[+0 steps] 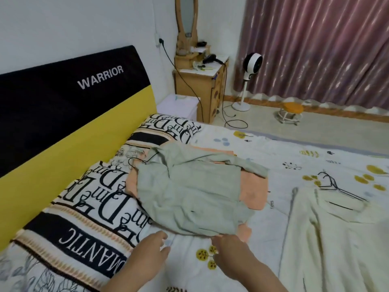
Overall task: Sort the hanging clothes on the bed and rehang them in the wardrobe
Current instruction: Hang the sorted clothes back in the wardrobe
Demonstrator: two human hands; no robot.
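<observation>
I am looking down across a bed [263, 144] covered with a white sheet printed in yellow and blue sprigs, a lettered black-and-white blanket [90, 207] running along the yellow and black headboard [63, 114].

Nearest me, both hands reach forward over the bed's near edge. The left hand [150, 247] hovers above the sheet with its fingers loosely spread, holding nothing, just short of the clothes. The right hand [228, 242] has its fingertips at the near hem of the grey-green shirt [189, 197]; they seem to pinch that hem, though the cloth hides the tips (so I would not swear to the grip).

The shirt lies straight ahead of both hands, spread over a peach garment [252, 192] whose edges show around it. Its long axis runs away from me and to the left, hem near, collar far, with the black wire hanger [137, 160] poking out at the far-left end by the blanket. So the hanger is well beyond either hand, and the left hand lies more in line with it.

To my right, a cream garment [336, 239] sits on its own dark hanger [334, 184], apart from the pile.

Beyond the bed stand a wooden dresser [200, 85], a white fan [251, 64] and pink curtains [315, 45]. No wardrobe is in view.
</observation>
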